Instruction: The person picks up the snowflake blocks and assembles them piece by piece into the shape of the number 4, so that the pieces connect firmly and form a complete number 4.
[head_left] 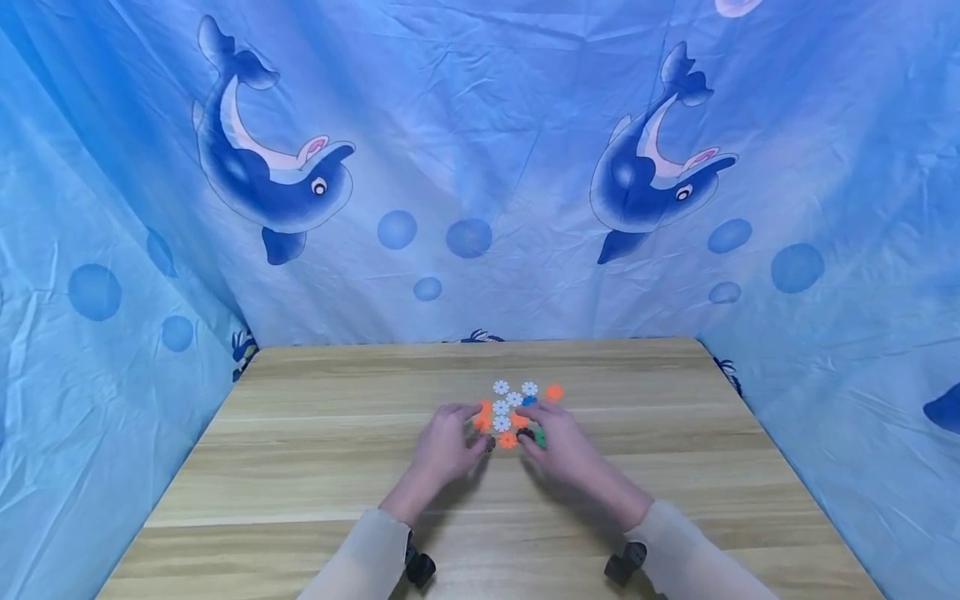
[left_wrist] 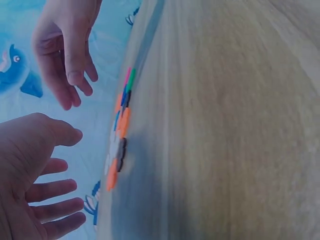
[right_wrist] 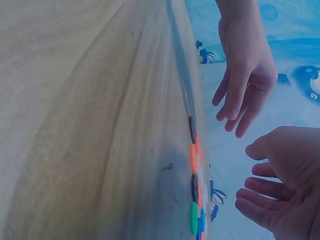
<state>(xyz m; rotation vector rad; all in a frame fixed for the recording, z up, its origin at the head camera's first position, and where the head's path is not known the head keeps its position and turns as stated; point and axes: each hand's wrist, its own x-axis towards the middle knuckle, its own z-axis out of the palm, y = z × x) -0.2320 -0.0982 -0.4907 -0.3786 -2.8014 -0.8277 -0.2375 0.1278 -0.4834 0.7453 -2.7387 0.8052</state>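
A cluster of flat, notched snowflake-shaped discs lies around the middle of the table. White discs (head_left: pixel 501 407) fill its centre, with orange discs (head_left: pixel 507 440) about them. A green disc (head_left: pixel 541 437) and a blue disc (head_left: pixel 529 401) show beside the right hand, and a pink disc (left_wrist: pixel 128 76) shows edge-on in the left wrist view. My left hand (head_left: pixel 448 442) hovers at the cluster's left side, fingers spread and holding nothing. Opposite it, my right hand (head_left: pixel 562 442) hangs over the right side with relaxed fingers, partly covering some discs. Both wrist views show the hands raised off the tabletop.
The wood-grain table (head_left: pixel 300 467) reaches back to a blue curtain (head_left: pixel 480 150) printed with dolphins and bubbles, which also hangs along both sides. One orange disc (head_left: pixel 554 392) lies apart at the back right of the cluster. Dark wrist cameras (head_left: pixel 420 570) sit under the sleeves.
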